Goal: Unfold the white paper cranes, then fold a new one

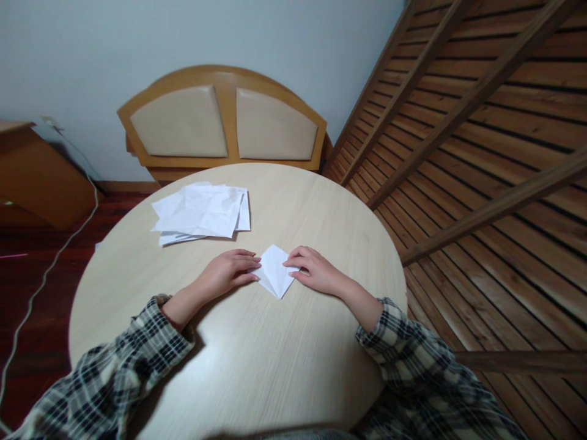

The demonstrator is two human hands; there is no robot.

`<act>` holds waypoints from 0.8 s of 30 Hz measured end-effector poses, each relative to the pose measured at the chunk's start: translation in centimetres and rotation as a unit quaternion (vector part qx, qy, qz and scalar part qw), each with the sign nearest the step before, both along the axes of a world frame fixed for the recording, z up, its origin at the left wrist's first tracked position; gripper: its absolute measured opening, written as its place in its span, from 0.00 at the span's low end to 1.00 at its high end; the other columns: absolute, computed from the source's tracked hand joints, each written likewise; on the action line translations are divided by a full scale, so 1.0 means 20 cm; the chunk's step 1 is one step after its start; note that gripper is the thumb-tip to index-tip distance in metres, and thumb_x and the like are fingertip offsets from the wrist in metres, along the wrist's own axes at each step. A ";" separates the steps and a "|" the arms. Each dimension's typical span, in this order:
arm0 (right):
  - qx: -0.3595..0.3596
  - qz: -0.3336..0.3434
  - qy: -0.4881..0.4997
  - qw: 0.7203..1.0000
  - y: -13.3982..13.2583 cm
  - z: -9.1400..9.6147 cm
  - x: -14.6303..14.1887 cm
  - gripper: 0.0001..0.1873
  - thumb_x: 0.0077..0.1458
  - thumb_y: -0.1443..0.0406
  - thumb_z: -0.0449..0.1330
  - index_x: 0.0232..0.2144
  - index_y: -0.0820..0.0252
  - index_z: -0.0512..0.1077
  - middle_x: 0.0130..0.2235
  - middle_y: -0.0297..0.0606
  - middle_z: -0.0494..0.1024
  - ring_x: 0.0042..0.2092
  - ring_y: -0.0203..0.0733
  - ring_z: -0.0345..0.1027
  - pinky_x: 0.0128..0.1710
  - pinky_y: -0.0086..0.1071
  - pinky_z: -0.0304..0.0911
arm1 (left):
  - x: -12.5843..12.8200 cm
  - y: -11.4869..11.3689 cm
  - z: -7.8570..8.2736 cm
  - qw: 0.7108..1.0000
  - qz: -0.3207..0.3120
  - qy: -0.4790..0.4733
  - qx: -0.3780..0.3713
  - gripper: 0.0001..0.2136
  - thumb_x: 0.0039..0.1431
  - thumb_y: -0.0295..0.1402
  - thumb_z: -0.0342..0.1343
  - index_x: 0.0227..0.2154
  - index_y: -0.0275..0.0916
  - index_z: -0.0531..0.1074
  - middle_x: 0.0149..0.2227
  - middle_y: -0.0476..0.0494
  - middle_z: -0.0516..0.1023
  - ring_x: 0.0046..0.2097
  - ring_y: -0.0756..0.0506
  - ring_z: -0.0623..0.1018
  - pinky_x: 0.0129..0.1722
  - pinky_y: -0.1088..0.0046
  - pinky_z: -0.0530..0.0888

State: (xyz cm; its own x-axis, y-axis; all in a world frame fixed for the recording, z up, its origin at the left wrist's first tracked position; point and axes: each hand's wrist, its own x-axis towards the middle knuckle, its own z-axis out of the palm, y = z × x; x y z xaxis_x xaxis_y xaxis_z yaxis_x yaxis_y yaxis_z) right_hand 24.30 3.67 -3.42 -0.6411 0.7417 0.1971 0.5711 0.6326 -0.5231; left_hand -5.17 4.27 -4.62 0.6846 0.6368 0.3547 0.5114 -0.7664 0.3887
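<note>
A small white sheet of folded paper (276, 269), diamond-shaped with creases down its middle, lies on the round table in front of me. At its left corner, my left hand (232, 269) has its thumb and fingers closed on the edge. Across from it, my right hand (316, 269) grips the right corner, fingertips on top of the paper and thumb lower along the edge. The two side corners are partly hidden under my fingers. Both hands rest low, close to the tabletop.
Several creased white sheets (202, 211) are stacked at the table's far left. The pale round table (257, 360) reaches a wooden headboard (232, 122) behind it. A slatted wooden partition (463, 183) rises on the right. A white cable (43, 287) trails over the floor at left.
</note>
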 end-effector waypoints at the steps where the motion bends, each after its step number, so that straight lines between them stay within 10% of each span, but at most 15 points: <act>1: 0.000 0.000 0.000 1.000 0.00 0.00 0.00 0.14 0.59 0.67 0.62 0.48 0.55 0.77 0.49 0.43 0.74 0.52 0.44 0.67 0.55 0.42 0.61 | 0.00 0.00 0.00 1.000 0.000 -0.002 -0.001 0.16 0.64 0.44 0.57 0.48 0.42 0.77 0.49 0.40 0.82 0.53 0.39 0.78 0.51 0.53 0.77; 24: -0.039 0.034 0.028 0.998 0.01 0.02 0.03 0.19 0.56 0.61 0.67 0.50 0.58 0.76 0.51 0.44 0.72 0.53 0.44 0.67 0.57 0.41 0.62 | 0.00 0.00 0.06 0.992 -0.026 0.074 0.100 0.13 0.69 0.33 0.48 0.45 0.39 0.78 0.43 0.40 0.84 0.43 0.43 0.83 0.41 0.63 0.81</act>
